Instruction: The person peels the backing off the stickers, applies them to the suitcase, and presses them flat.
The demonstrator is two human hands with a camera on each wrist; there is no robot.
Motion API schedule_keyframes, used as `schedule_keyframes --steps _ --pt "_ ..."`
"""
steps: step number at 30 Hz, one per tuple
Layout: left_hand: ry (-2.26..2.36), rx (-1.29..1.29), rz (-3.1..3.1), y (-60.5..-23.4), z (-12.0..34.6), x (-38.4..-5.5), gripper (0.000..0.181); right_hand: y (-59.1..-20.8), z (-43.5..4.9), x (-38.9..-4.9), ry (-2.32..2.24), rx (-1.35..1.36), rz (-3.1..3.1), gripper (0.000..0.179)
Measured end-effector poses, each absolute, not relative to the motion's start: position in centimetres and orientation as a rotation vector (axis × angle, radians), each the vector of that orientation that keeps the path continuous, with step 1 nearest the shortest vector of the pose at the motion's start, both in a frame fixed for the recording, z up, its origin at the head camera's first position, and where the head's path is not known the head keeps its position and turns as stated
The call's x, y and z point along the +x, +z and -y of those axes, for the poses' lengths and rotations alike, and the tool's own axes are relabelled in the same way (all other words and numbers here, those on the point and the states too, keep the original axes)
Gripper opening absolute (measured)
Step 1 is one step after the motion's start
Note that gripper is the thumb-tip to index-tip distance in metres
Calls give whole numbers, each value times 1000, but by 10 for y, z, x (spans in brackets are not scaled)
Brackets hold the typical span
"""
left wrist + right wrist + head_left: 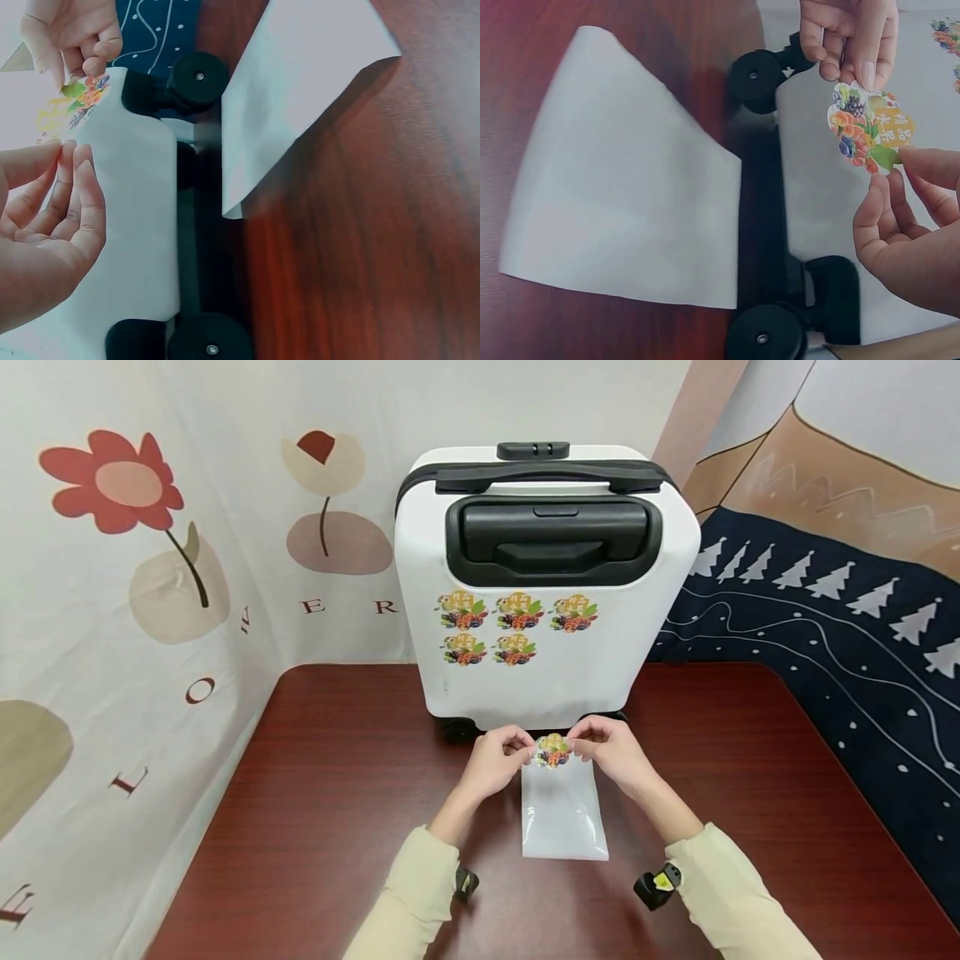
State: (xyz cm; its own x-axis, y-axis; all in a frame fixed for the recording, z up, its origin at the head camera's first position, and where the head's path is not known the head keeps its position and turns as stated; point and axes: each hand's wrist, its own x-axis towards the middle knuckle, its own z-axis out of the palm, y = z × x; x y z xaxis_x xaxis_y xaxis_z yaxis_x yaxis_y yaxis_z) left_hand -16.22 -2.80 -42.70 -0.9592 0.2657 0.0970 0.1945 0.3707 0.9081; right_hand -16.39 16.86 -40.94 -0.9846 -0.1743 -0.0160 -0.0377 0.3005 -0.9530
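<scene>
A fruit-printed sticker (552, 750) is stretched between both hands, low in front of the suitcase. My left hand (502, 762) pinches its left edge between thumb and fingertips. Its opposite edge is pinched by my right hand (611, 752). In the right wrist view the sticker (871, 127) shows berries, a green leaf and a yellow lettered patch. Below the hands lies a white glossy sheet (564, 818) on the table. The white suitcase (600, 668) stands upright behind, with two rows of similar stickers (519, 611) on its front, three above and two below.
The suitcase's black wheels (457, 729) sit on the dark red wooden table (322, 827). Its black handle recess (555, 539) is above the stickers. A flower-printed curtain (225, 527) hangs at the left, a dark tree-patterned cloth (810, 635) at the right.
</scene>
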Motion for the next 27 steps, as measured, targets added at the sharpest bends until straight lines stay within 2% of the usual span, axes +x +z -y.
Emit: schedule_keyframes --steps 22,27 --pt "1857 447 -2682 -386 20 -183 4 -369 -162 -183 -1981 -200 -2471 11" --pt "1904 478 -2742 -376 17 -188 5 -358 -160 -186 -2043 -215 -2518 5"
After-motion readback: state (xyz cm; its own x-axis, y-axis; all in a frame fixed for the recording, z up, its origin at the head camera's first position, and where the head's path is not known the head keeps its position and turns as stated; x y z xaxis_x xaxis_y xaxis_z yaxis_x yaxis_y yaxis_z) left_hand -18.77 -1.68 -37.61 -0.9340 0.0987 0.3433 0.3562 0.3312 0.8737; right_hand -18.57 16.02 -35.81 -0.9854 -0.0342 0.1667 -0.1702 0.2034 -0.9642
